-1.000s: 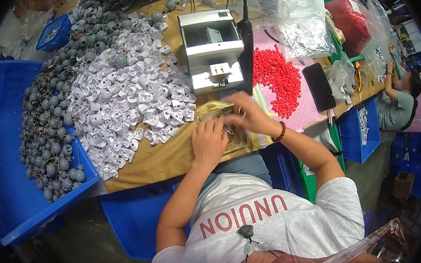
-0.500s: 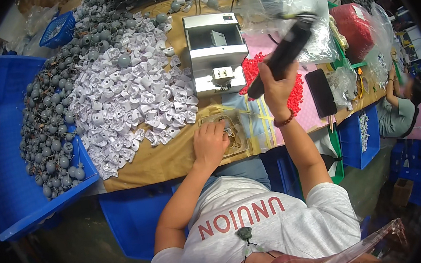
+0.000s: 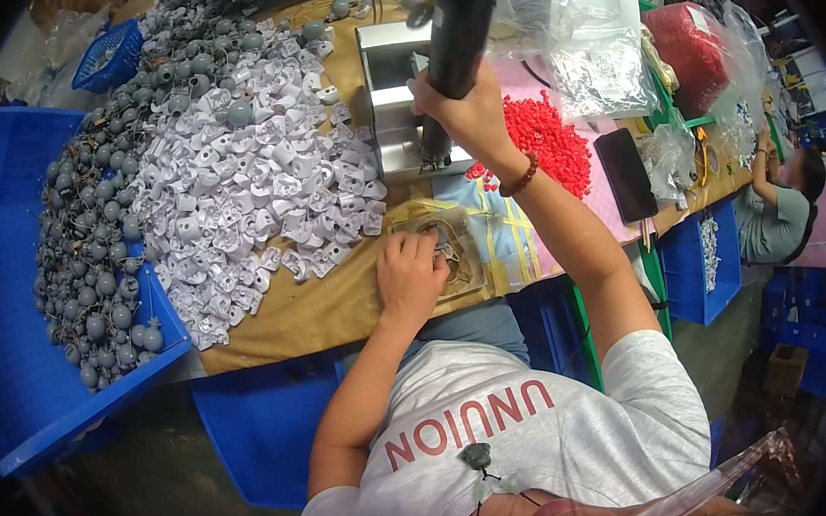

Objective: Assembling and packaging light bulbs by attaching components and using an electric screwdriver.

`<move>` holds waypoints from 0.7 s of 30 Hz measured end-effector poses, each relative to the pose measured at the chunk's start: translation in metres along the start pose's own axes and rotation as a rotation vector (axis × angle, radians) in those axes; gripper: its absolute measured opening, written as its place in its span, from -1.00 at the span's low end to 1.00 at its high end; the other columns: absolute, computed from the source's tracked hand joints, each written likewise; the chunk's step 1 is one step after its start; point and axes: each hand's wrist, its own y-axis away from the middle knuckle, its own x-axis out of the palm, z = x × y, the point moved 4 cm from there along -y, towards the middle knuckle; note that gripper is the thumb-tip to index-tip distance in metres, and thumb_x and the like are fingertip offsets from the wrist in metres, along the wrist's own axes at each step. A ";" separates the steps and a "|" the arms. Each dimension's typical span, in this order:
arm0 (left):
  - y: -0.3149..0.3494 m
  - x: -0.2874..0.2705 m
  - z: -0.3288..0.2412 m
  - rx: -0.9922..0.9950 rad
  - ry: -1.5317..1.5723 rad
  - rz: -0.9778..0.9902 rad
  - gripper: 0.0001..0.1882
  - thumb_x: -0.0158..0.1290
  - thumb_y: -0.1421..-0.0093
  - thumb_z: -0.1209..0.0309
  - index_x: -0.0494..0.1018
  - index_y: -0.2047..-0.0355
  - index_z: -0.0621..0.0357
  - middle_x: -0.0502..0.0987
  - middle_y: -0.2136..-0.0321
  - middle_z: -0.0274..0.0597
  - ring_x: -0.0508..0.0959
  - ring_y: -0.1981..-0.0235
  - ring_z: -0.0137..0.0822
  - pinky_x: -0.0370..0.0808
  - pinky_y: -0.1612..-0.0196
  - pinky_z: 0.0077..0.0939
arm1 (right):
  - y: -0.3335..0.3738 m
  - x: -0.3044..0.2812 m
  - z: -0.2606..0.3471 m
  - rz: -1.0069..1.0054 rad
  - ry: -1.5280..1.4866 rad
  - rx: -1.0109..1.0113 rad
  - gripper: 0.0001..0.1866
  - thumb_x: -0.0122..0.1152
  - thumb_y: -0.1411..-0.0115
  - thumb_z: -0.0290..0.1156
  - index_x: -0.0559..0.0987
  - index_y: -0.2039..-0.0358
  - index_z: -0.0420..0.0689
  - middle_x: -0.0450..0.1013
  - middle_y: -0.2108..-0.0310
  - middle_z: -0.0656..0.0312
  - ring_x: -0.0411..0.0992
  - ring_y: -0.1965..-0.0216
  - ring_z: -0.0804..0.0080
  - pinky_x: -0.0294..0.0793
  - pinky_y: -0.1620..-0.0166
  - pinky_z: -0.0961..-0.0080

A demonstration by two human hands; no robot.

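Note:
My right hand is wrapped round a black electric screwdriver, held upright. Its lower end is in front of the silver metal box, and my hand and the tool cover much of that box. On the table's near side, my left hand rests with curled fingers at a shallow clear tray. Something small and greyish shows at its fingertips, too small to name. To the left of this hand lies a big heap of white plastic housings.
Small red pieces lie on pink sheeting, beside a black phone. Grey bulb-shaped parts with wires spill into a large blue bin at left. Plastic bags cover the back right. Another person sits at far right.
My right hand has carried the screwdriver leftward and up, from over the red pieces to the metal box, and turned it more upright. My left hand has stayed at the tray.

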 end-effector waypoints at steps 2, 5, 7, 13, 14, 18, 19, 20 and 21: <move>0.002 0.001 0.003 -0.016 0.013 0.008 -0.63 0.25 0.06 0.43 0.56 0.17 0.15 0.56 0.29 -0.13 0.49 0.14 -0.03 0.45 0.06 -0.12 | -0.001 0.005 0.001 0.051 0.061 0.110 -0.58 0.31 -0.15 -0.61 0.43 -0.02 -0.34 0.53 0.46 0.25 0.52 0.47 0.54 0.53 0.33 0.55; 0.003 0.003 0.007 -0.040 0.027 0.017 -0.62 0.25 0.06 0.42 0.56 0.16 0.12 0.56 0.29 -0.14 0.50 0.15 -0.04 0.45 0.08 -0.12 | 0.032 0.003 0.011 0.080 -0.031 0.136 -0.45 0.29 -0.11 -0.62 0.39 -0.14 -0.36 0.53 0.47 0.25 0.52 0.47 0.51 0.53 0.32 0.52; 0.004 0.003 0.007 -0.047 0.025 0.011 -0.62 0.25 0.05 0.41 0.56 0.16 0.11 0.56 0.29 -0.15 0.50 0.15 -0.05 0.45 0.09 -0.13 | 0.060 -0.001 0.021 0.144 -0.048 0.184 -0.42 0.26 -0.09 -0.62 0.36 -0.16 -0.36 0.51 0.46 0.24 0.51 0.46 0.51 0.52 0.32 0.52; 0.005 0.005 0.008 -0.039 -0.030 -0.007 -0.63 0.26 0.06 0.37 0.54 0.17 0.05 0.55 0.29 -0.25 0.52 0.14 -0.13 0.45 0.12 -0.19 | 0.110 -0.005 0.017 0.189 0.008 0.066 -0.31 0.24 -0.07 -0.74 0.17 -0.19 -0.24 0.50 0.44 0.21 0.51 0.44 0.48 0.54 0.31 0.51; 0.005 0.005 0.007 -0.028 -0.046 -0.009 -0.60 0.25 0.06 0.37 0.54 0.14 0.02 0.55 0.28 -0.30 0.52 0.13 -0.18 0.44 0.14 -0.21 | 0.113 -0.005 0.016 0.183 0.012 0.058 -0.30 0.24 -0.07 -0.75 0.16 -0.19 -0.24 0.49 0.43 0.21 0.51 0.44 0.48 0.54 0.31 0.51; 0.005 0.005 0.007 -0.022 -0.060 -0.009 -0.58 0.24 0.06 0.38 0.53 0.12 -0.01 0.55 0.26 -0.37 0.53 0.12 -0.23 0.43 0.15 -0.25 | 0.123 -0.006 0.011 0.173 0.020 0.029 -0.28 0.25 -0.06 -0.77 0.14 -0.19 -0.23 0.49 0.39 0.19 0.52 0.40 0.48 0.54 0.29 0.53; 0.006 0.005 0.008 -0.024 -0.059 -0.009 -0.58 0.23 0.06 0.38 0.53 0.12 -0.01 0.55 0.26 -0.37 0.53 0.12 -0.23 0.43 0.15 -0.25 | 0.124 -0.006 0.009 0.181 0.023 0.021 -0.28 0.24 -0.06 -0.76 0.14 -0.20 -0.23 0.49 0.38 0.19 0.52 0.38 0.48 0.54 0.28 0.53; 0.006 0.006 0.008 -0.028 -0.055 -0.008 -0.58 0.23 0.06 0.38 0.53 0.12 -0.01 0.55 0.26 -0.37 0.52 0.12 -0.23 0.43 0.15 -0.24 | 0.124 -0.006 0.007 0.189 0.027 0.012 -0.28 0.24 -0.07 -0.76 0.14 -0.20 -0.22 0.49 0.36 0.18 0.51 0.37 0.48 0.54 0.27 0.53; 0.006 0.006 0.008 -0.031 -0.051 -0.005 -0.58 0.23 0.06 0.38 0.52 0.12 -0.02 0.55 0.26 -0.37 0.52 0.12 -0.23 0.43 0.15 -0.24 | 0.125 -0.006 0.009 0.197 0.057 0.001 -0.29 0.23 -0.07 -0.76 0.14 -0.20 -0.22 0.49 0.36 0.19 0.51 0.37 0.49 0.54 0.27 0.54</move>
